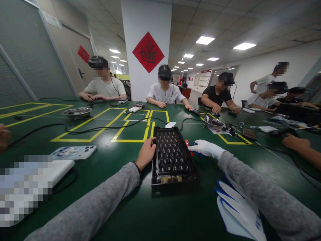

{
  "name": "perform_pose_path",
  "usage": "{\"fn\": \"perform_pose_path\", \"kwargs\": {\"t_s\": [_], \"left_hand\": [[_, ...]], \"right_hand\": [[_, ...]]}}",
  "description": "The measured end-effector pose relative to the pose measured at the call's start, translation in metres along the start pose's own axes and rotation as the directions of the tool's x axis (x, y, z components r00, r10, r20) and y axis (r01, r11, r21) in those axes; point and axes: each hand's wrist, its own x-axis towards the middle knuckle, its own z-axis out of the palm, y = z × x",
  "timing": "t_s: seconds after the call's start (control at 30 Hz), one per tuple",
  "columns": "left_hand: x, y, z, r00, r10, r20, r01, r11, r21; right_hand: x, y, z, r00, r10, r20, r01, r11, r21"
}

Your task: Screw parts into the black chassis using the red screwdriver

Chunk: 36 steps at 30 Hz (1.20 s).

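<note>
A black keyboard frame (173, 157) without keycaps lies on the green table (160, 207) in front of me. My bare left hand (146, 154) rests against its left edge, fingers curled on the far left corner. My right hand (205, 148), in a white glove, lies just right of the frame. Its fingers are closed on a small red and blue tool (187, 144) that is partly hidden.
A spare white and blue glove (238, 207) lies at the near right. A phone (74, 152) and a white device (60, 169) are at the left. Black cables (100, 128), metal bowls (76, 112) and yellow tape lines cross the table. Several people sit around the far side.
</note>
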Motion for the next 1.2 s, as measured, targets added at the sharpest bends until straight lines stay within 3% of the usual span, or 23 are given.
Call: {"fn": "perform_pose_path", "kwargs": {"t_s": [0.13,0.3,0.4,0.5,0.57,0.6,0.63,0.8,1.0,1.2], "left_hand": [[-0.001,0.002,-0.002,0.999,-0.035,0.016,0.036,0.999,-0.036],[-0.004,0.001,-0.004,0.996,-0.081,0.036,0.085,0.991,-0.104],[-0.004,0.0,-0.003,0.998,-0.06,0.035,0.063,0.992,-0.109],[-0.004,0.0,-0.003,0.999,-0.036,0.033,0.039,0.995,-0.089],[-0.005,0.002,-0.005,0.998,-0.026,0.054,0.03,0.995,-0.092],[-0.006,0.003,-0.006,0.997,-0.022,0.068,0.028,0.995,-0.096],[-0.007,0.005,-0.008,0.997,-0.017,0.079,0.025,0.995,-0.099],[-0.012,0.012,-0.017,0.992,-0.052,0.111,0.068,0.987,-0.148],[-0.014,0.01,-0.017,0.994,-0.055,0.099,0.071,0.984,-0.165],[-0.033,0.02,-0.022,0.996,0.071,0.053,-0.071,0.997,0.003]], "right_hand": [[0.014,-0.008,0.003,0.998,-0.004,0.061,-0.001,0.997,0.077],[0.015,-0.004,-0.003,0.998,0.013,-0.055,-0.002,0.979,0.202],[0.007,-0.001,-0.019,0.989,0.043,-0.139,0.019,0.909,0.416],[-0.005,-0.012,-0.028,0.973,0.064,-0.223,0.109,0.722,0.683],[-0.014,-0.027,-0.02,0.973,0.063,-0.22,0.19,0.317,0.929],[-0.019,-0.034,-0.012,0.979,0.042,-0.201,0.19,0.187,0.964],[-0.023,-0.042,-0.003,0.981,0.025,-0.191,0.187,0.117,0.975],[-0.033,-0.056,0.035,0.956,0.136,-0.259,0.256,0.042,0.966],[-0.029,-0.045,0.046,0.938,0.189,-0.29,0.31,-0.083,0.947],[-0.035,-0.044,0.057,0.928,0.183,-0.324,0.338,-0.048,0.94]]}}
